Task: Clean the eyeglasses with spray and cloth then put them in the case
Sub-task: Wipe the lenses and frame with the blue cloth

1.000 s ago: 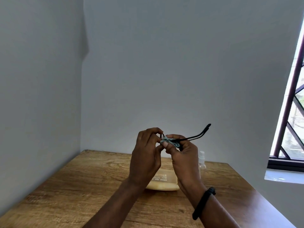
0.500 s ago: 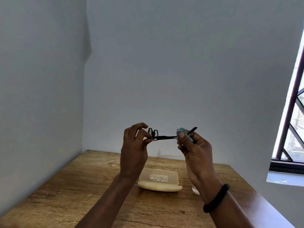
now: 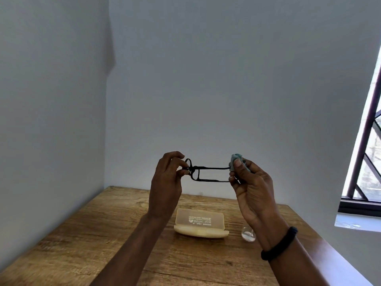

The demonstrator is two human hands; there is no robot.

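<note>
The wooden table (image 3: 86, 240) bears an open case (image 3: 201, 226) (cream) and spray bottle (image 3: 248, 234).

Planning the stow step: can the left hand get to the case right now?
Probably yes. The case lies open on the table below the left hand, nothing between them. But that hand pinches the glasses, so it isn't free.
</note>
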